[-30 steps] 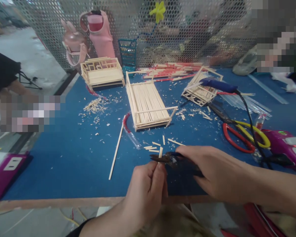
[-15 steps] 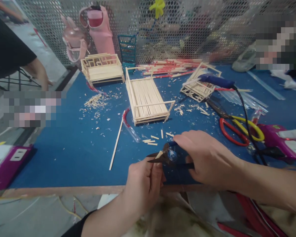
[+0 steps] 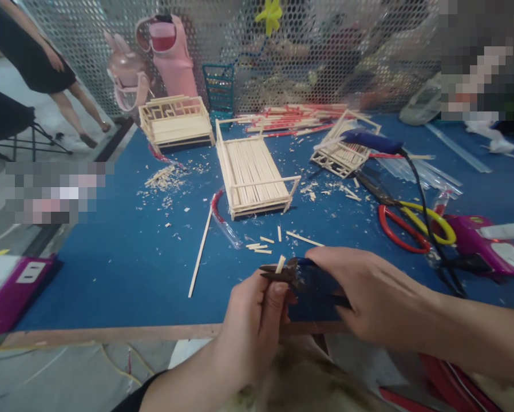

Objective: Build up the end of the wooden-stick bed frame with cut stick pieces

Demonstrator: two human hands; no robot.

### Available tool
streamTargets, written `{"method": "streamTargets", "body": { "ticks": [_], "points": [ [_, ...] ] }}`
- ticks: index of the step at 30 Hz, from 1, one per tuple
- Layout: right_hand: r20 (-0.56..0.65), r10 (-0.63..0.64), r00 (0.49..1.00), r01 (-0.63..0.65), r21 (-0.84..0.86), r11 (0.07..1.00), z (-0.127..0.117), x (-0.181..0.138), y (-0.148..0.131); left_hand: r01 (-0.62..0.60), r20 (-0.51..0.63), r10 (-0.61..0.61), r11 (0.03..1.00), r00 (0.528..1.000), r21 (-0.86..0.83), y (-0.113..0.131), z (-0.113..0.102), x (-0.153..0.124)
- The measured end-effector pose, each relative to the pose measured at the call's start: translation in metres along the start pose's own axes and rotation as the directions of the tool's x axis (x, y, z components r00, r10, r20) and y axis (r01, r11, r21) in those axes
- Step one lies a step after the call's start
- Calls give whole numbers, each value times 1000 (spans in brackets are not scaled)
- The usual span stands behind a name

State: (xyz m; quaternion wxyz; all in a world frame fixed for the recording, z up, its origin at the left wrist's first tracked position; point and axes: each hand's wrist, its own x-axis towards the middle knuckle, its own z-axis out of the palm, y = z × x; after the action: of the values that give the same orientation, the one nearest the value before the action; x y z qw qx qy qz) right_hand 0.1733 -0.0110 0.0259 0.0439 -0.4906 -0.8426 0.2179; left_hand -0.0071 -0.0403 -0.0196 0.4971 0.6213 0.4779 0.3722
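Pinching the thin, pale wooden stick (image 3: 280, 264) between thumb and forefinger, the person's left hand (image 3: 253, 312) sits just below the blades, probably to steady the protruding tip, above the blue-topped bench (image 3: 123, 274) near its 6 o'clock edge. The right hand (image 3: 364, 289) curls around the parted handles of the dark metal, blue-handled cutters (image 3: 289, 273), fingers mostly hidden; the blades come from 3 o'clock across the stick, so the hands need not cross. Short, pale wooden offcuts (image 3: 263, 251) lie near at 10 o'clock. Beyond, at 11 o'clock, the pale wooden miniature bed frame (image 3: 257, 171) stands, perhaps set back to leave working room.
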Motion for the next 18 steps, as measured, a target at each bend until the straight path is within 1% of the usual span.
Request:
{"method": "streamTargets", "body": {
  "ticks": [3,5,9,11,15,18],
  "points": [
    [71,44,996,-48,44,998,-2,-3,-1,-81,-3,81,992,997,96,0,-2,2],
    [126,66,990,-77,81,994,-3,-3,-2,-105,12,104,987,994,125,0,-3,3],
    [234,38,972,-81,176,981,-8,1,-1,-77,53,71,991,996,111,-1,-5,2],
    [266,18,964,-76,208,975,-10,4,1,-68,63,62,992,996,105,-2,-5,1],
    [287,-21,958,-42,213,976,-13,10,8,-39,51,34,995,998,92,-3,-4,-1],
    [297,-94,950,16,256,967,-14,12,11,-27,32,24,996,999,85,-3,-3,0]
  ]
}}
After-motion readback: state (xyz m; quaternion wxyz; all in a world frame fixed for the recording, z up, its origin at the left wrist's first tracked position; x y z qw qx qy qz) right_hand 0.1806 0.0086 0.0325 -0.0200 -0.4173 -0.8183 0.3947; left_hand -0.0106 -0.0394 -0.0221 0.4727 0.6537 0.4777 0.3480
